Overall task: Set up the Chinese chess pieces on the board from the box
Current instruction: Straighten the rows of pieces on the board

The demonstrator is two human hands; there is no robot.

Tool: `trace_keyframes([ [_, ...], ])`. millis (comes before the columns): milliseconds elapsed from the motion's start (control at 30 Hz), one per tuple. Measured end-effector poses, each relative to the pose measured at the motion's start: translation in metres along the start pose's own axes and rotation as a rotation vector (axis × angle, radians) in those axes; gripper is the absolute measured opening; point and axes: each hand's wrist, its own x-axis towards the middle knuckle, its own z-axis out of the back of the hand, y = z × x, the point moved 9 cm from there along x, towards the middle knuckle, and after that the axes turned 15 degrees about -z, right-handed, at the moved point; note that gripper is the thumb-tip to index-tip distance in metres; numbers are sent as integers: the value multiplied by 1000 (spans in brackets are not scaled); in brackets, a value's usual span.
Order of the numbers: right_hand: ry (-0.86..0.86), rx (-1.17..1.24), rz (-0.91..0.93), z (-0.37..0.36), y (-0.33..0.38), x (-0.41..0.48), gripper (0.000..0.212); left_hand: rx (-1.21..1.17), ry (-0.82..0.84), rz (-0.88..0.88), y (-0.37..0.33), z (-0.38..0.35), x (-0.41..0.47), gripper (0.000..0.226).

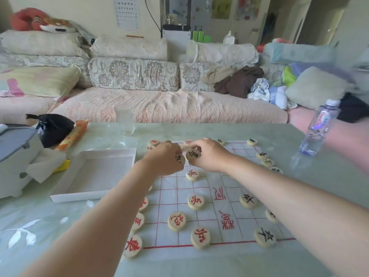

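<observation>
We pinch a black piece (180, 158) in our left hand (164, 157) and a second piece (194, 153) in our right hand (209, 154); if they bump, one could drop and knock the red piece (192, 175) just near of them.

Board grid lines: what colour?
Red grid lines on a white board; head view.

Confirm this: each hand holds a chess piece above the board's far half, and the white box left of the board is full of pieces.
One error: the head view shows the white box left of the board empty. The rest stands: the left hand and right hand each hold a chess piece above the board's far half.
</observation>
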Motion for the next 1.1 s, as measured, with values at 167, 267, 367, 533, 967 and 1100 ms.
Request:
trace_keyframes([
  [167, -43, 23, -108, 39, -81, -9, 41, -102, -42, -83, -67, -26, 30, 21],
  [267, -86, 52, -169, 55, -126, -14, 31, -167, -19, -91, -100, -47, 48, 24],
  [367, -114, 94, -208, 67, -163, -18, 35, -226, -1, -105, -131, -68, 70, 26],
  [533, -147, 173, -302, 94, -223, -11, 43, -213, 67, -129, -172, -104, 120, 34],
  [967, -159, 215, -361, 106, -304, 57, 50, -67, 438, -141, -169, -181, 186, 43],
  [1100, -176, 282, -362, 106, -315, 80, 58, -114, 255, -89, -164, -161, 223, 29],
])
